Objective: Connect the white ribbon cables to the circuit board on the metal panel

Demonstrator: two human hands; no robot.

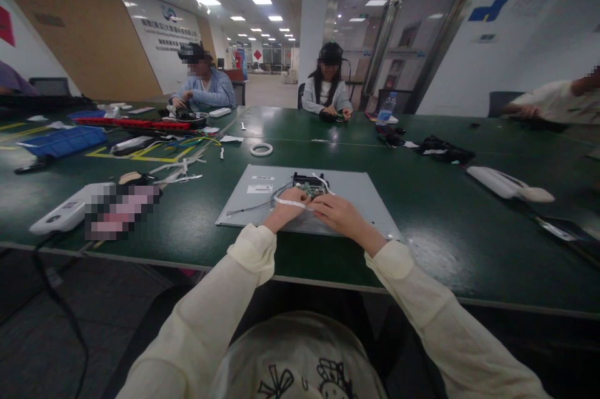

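Note:
A flat grey panel [351, 189] lies on the table in front of me, with labels on its upper left. On its middle sits a small green circuit board [309, 187] with a black part along its far edge. Thin grey wires [255, 204] run leftward from the board. My left hand [287, 206] is at the board's near left side, its fingertips mostly hidden. A narrow white strip [291, 202] crosses over the left hand to the fingertips of my right hand [338, 214], which are pinched together on its end. Another white strip [323, 182] curves beside the board.
A roll of white tape [261, 149] lies beyond the panel. To the left are tape scraps [185, 169], a white device [70, 208] and a blue tray [65, 142]. Another white device [504, 181] is at right. Several people sit around the table; a bottle [387, 108] stands across.

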